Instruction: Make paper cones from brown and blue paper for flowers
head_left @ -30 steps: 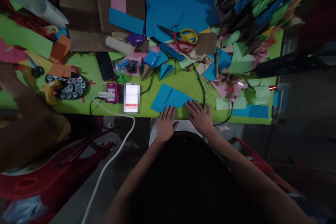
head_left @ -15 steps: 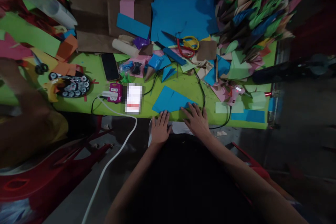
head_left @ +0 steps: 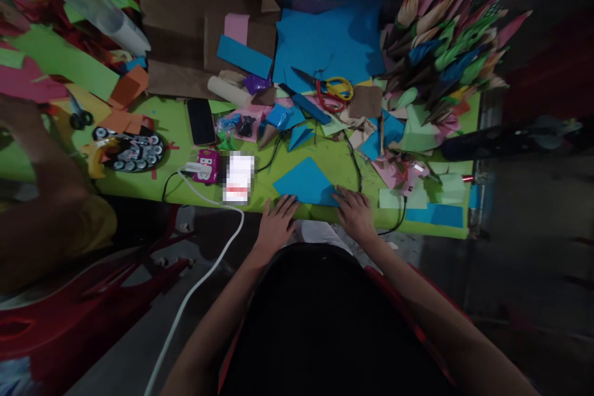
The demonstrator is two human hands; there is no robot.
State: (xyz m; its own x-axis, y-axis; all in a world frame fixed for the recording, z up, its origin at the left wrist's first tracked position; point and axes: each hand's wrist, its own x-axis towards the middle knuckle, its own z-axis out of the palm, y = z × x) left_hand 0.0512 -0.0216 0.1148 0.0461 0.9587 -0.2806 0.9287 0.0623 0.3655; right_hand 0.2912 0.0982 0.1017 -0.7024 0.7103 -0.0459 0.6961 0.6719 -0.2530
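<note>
A folded blue paper [head_left: 306, 181] lies on the green table [head_left: 162, 117] near its front edge. My left hand [head_left: 275, 226] rests flat at the paper's lower left corner, fingers stretched out. My right hand [head_left: 354, 210] lies flat on the paper's right end, fingers spread. Neither hand grips anything.
Scissors [head_left: 331, 88] with yellow and red handles lie on a big blue sheet [head_left: 325, 43]. A black phone [head_left: 201, 121], a pink charger [head_left: 206, 166] with a white cable, paper scraps and a pile of folded paper pieces [head_left: 445, 55] crowd the table. Another person's arm [head_left: 41, 179] is at the left.
The view has shifted, so the table sits lower in frame. The blue paper now looks shorter and more folded under my hands, which have stayed pressed at its near edge.
</note>
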